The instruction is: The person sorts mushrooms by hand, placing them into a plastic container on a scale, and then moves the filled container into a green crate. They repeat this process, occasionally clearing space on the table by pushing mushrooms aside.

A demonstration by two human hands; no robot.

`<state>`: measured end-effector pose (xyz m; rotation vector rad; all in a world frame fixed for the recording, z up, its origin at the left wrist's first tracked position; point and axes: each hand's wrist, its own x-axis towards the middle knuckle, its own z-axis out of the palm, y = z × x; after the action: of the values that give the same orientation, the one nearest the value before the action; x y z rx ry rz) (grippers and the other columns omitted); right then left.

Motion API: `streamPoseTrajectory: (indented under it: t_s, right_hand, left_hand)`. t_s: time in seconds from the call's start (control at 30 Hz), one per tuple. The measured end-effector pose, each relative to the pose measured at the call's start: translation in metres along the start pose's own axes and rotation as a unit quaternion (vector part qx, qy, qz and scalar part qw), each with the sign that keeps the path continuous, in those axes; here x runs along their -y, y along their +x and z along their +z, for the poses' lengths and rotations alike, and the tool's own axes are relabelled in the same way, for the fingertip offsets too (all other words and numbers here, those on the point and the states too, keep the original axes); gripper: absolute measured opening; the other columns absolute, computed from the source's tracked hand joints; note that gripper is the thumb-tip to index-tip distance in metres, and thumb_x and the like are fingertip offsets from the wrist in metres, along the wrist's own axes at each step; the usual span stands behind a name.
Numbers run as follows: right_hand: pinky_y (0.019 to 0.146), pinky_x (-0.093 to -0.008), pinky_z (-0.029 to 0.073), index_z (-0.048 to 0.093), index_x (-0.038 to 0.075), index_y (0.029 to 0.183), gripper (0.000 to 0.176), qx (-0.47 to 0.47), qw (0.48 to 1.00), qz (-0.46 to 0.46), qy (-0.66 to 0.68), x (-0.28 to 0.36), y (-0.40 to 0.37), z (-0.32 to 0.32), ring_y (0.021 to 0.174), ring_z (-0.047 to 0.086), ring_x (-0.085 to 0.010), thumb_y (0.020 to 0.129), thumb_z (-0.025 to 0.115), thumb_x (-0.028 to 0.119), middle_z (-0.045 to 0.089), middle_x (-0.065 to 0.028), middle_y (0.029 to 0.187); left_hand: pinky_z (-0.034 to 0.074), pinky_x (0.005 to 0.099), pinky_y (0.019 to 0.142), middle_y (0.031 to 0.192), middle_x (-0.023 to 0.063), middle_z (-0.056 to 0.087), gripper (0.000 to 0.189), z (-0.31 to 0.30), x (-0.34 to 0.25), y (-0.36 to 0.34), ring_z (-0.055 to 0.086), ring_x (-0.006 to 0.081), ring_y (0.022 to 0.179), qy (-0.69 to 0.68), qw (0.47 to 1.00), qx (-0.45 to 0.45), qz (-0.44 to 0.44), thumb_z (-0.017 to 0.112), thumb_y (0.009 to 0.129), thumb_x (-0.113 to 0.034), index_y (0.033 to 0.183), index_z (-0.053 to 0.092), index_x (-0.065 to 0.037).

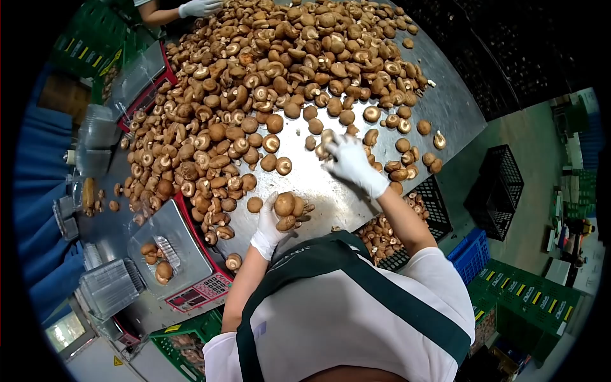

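Brown shiitake mushrooms [286,205] are gathered in my left hand [267,228], which wears a white glove and is closed around several of them near the table's front edge. Farther out, my gloved right hand [354,167] has its fingertips on a pale-stemmed shiitake mushroom [325,145] on the metal table [296,181]. Its fingers curl over the mushroom and partly hide it. Loose mushrooms lie around this hand, and a large heap of mushrooms [280,63] covers the far side and left of the table.
Left of me, a red scale [207,290] carries a clear plastic tray [170,251] with a few mushrooms. Stacked clear trays [111,286] stand beside it. A black crate [436,207] of mushrooms sits below the table's right edge. Another person's gloved hand [200,7] is at the far left.
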<state>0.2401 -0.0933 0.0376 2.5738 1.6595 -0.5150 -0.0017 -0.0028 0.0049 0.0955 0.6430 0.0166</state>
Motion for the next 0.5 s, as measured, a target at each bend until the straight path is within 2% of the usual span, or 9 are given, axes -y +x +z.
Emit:
streamPoseTrajectory:
  t_s: [0.03, 0.1, 0.13, 0.2, 0.23, 0.3, 0.37, 0.43, 0.5]
  right_hand:
    - [0.101, -0.0471, 0.031, 0.054, 0.017, 0.121, 0.053, -0.029, 0.995, -0.071, 0.071, 0.005, -0.015, 0.002, 0.120, 0.041, -0.0332, 0.078, 0.060, 0.047, 0.036, -0.0144, 0.140]
    - [0.098, -0.0425, 0.037, 0.060, 0.016, 0.116, 0.047, -0.052, 0.987, -0.105, 0.106, 0.012, -0.033, 0.010, 0.114, 0.048, -0.0325, 0.078, 0.061, 0.044, 0.046, -0.0145, 0.133]
    - [0.098, -0.0425, 0.037, 0.060, 0.016, 0.116, 0.047, -0.053, 0.987, -0.102, 0.108, 0.009, -0.034, 0.007, 0.114, 0.048, -0.0325, 0.078, 0.061, 0.044, 0.046, -0.0145, 0.133]
    - [0.089, -0.0363, 0.045, 0.062, 0.015, 0.113, 0.045, 0.055, 0.949, -0.057, 0.304, -0.002, -0.035, -0.004, 0.104, 0.058, -0.0294, 0.078, 0.062, 0.043, 0.057, -0.0147, 0.119]
    - [0.081, -0.0327, 0.049, 0.063, 0.014, 0.111, 0.041, 0.025, 0.935, -0.037, 0.351, -0.009, -0.031, -0.008, 0.092, 0.063, -0.0282, 0.078, 0.062, 0.039, 0.064, -0.0145, 0.105]
    - [0.076, -0.0341, 0.051, 0.065, 0.010, 0.107, 0.035, 0.012, 0.946, 0.047, 0.320, -0.023, -0.017, -0.026, 0.083, 0.065, -0.0247, 0.079, 0.065, 0.031, 0.066, -0.0157, 0.094]
    - [0.074, -0.0338, 0.051, 0.065, 0.009, 0.105, 0.034, -0.123, 0.945, 0.075, 0.294, -0.046, 0.009, -0.016, 0.081, 0.066, -0.0237, 0.078, 0.064, 0.029, 0.066, -0.0157, 0.089]
    - [0.074, -0.0349, 0.051, 0.064, 0.010, 0.108, 0.036, -0.162, 0.936, 0.154, 0.274, -0.051, 0.030, -0.037, 0.081, 0.065, -0.0259, 0.076, 0.064, 0.028, 0.066, -0.0164, 0.088]
    - [0.079, -0.0364, 0.050, 0.061, 0.013, 0.114, 0.042, -0.209, 0.942, 0.162, 0.207, -0.069, 0.067, -0.022, 0.087, 0.063, -0.0303, 0.075, 0.064, 0.030, 0.065, -0.0169, 0.091]
  left_hand:
    - [0.032, 0.0571, 0.100, 0.129, 0.0255, 0.041, 0.058, -0.005, -0.001, 0.003, 0.041, 0.0444, 0.118, -0.012, 1.000, 0.015, -0.007, 0.035, 0.090, -0.045, 0.124, 0.039, 0.001]
    - [0.033, 0.0564, 0.100, 0.128, 0.0250, 0.041, 0.058, -0.010, 0.001, 0.004, 0.042, 0.0440, 0.118, -0.037, 0.999, 0.025, -0.010, 0.035, 0.090, -0.046, 0.124, 0.040, 0.001]
    - [0.034, 0.0557, 0.099, 0.128, 0.0245, 0.042, 0.058, -0.012, 0.002, 0.004, 0.042, 0.0435, 0.118, -0.062, 0.997, 0.036, -0.013, 0.035, 0.090, -0.047, 0.123, 0.040, 0.001]
    - [0.034, 0.0546, 0.099, 0.128, 0.0240, 0.042, 0.060, -0.024, 0.001, 0.006, 0.042, 0.0432, 0.118, -0.086, 0.993, 0.068, -0.038, 0.036, 0.090, -0.049, 0.123, 0.040, 0.001]
    - [0.035, 0.0536, 0.099, 0.128, 0.0235, 0.042, 0.061, -0.026, -0.001, 0.006, 0.042, 0.0429, 0.118, -0.111, 0.987, 0.100, -0.062, 0.037, 0.090, -0.051, 0.123, 0.040, 0.001]
    - [0.035, 0.0529, 0.099, 0.128, 0.0234, 0.042, 0.063, -0.025, -0.001, 0.007, 0.042, 0.0428, 0.118, -0.094, 0.990, 0.090, -0.058, 0.038, 0.089, -0.053, 0.122, 0.040, 0.001]
    - [0.036, 0.0522, 0.099, 0.128, 0.0233, 0.042, 0.064, -0.020, -0.001, 0.007, 0.042, 0.0427, 0.118, -0.081, 0.992, 0.081, -0.050, 0.038, 0.088, -0.054, 0.120, 0.041, 0.001]
    - [0.036, 0.0515, 0.099, 0.128, 0.0231, 0.042, 0.059, -0.015, 0.000, 0.003, 0.043, 0.0406, 0.118, -0.044, 0.997, 0.050, -0.028, 0.037, 0.090, -0.050, 0.119, 0.041, 0.001]
    - [0.037, 0.0514, 0.099, 0.127, 0.0229, 0.043, 0.055, -0.005, 0.000, -0.003, 0.044, 0.0395, 0.118, -0.020, 0.999, 0.030, -0.018, 0.038, 0.090, -0.045, 0.119, 0.041, 0.001]
